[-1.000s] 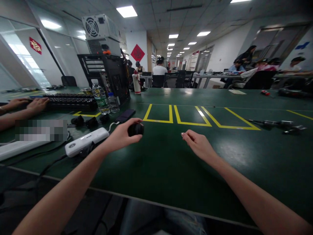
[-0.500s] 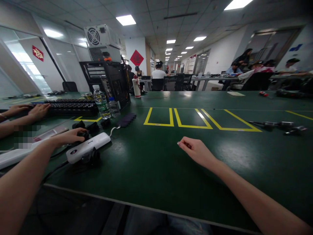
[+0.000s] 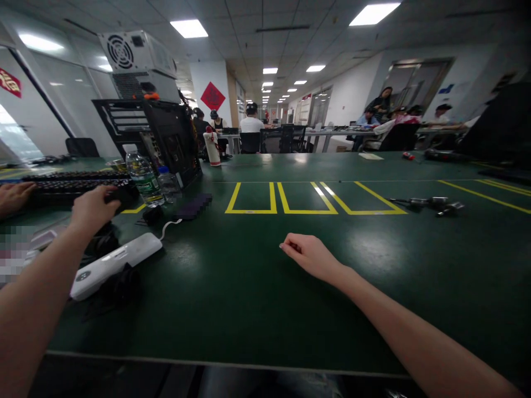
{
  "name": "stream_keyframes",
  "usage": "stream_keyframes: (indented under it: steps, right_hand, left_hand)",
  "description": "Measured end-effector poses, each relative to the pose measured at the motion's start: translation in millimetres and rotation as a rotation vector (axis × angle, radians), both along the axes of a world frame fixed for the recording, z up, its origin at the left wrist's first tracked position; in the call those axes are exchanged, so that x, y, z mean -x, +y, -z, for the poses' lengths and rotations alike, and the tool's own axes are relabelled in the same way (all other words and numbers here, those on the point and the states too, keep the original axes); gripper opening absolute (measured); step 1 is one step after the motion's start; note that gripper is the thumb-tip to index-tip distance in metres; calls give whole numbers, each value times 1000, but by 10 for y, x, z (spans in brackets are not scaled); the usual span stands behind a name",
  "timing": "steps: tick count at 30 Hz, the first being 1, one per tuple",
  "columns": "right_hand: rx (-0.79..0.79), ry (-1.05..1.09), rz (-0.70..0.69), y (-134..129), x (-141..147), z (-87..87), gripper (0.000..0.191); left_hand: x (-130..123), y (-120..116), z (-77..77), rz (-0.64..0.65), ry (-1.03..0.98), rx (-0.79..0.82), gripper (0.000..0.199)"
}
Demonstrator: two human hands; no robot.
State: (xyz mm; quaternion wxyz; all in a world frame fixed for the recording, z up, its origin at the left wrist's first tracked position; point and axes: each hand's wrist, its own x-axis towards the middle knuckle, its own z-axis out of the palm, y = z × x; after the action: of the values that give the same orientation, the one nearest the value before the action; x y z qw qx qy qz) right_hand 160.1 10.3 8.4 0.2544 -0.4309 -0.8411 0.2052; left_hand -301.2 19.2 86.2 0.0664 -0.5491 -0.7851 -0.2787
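Observation:
My left hand (image 3: 93,210) is raised over the left side of the table, in front of the keyboard (image 3: 74,185). Its thumb and fingers close on a small black object (image 3: 124,196), whose kind I cannot make out against the dark keyboard. Beneath and to the right of this hand lie a white power-bank-like device (image 3: 118,262) with a short white cable and a dark bundle of cable (image 3: 122,282). My right hand (image 3: 309,254) rests on the green table (image 3: 249,309), loosely fisted, with nothing visible in it.
Two plastic bottles, one labelled (image 3: 143,179) and one blue-capped (image 3: 168,185), stand before an open computer case (image 3: 161,135). Yellow tape outlines (image 3: 251,211) mark the table. Metal tool-like parts (image 3: 435,204) lie right. Another person's hand (image 3: 16,196) is by the keyboard.
My left hand has lifted away from beside the white device and moved back-left toward the keyboard with a black object. My right hand stays fisted on the table. The view has turned right.

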Motion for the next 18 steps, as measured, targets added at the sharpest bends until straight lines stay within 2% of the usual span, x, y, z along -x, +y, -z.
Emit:
stream_keyframes:
  steps: [2, 3, 4, 6, 8, 10, 12, 14, 16, 18]
  right_hand:
    - [26, 27, -6, -17, 38, -4, 26]
    - [33, 58, -10, -34, 68, -12, 27]
    - [37, 95, -17, -57, 103, -24, 27]
    - [23, 164, -7, -112, 171, -49, 38]
    - [-31, 196, 10, -157, 213, -60, 54]
    - [-87, 188, 36, -167, 207, -46, 61]
    - [-112, 177, 74, -136, 156, -9, 54]
    - [-103, 188, 98, -78, 84, 36, 39]
    - [-65, 207, 88, -20, 22, 75, 31]
    - [-13, 212, 37, 22, -14, 103, 27]
  left_hand:
    - [-428, -53, -90, 39, 149, -142, 35]
    - [-709, -54, -85, 114, 147, -172, 35]
    - [-1024, -36, -40, 266, 118, -154, 35]
    - [-1694, 42, 153, 521, -25, -101, 33]
    - [-2310, 132, 411, 625, -214, -19, 27]
    - [-2761, 174, 634, 700, -401, 55, 23]
    - [-2993, 142, 769, 759, -557, 93, 23]
    - [-3031, 56, 822, 904, -666, 157, 31]
    - [-2961, -35, 825, 1038, -635, 179, 49]
    - [-2876, -93, 815, 1084, -512, 144, 65]
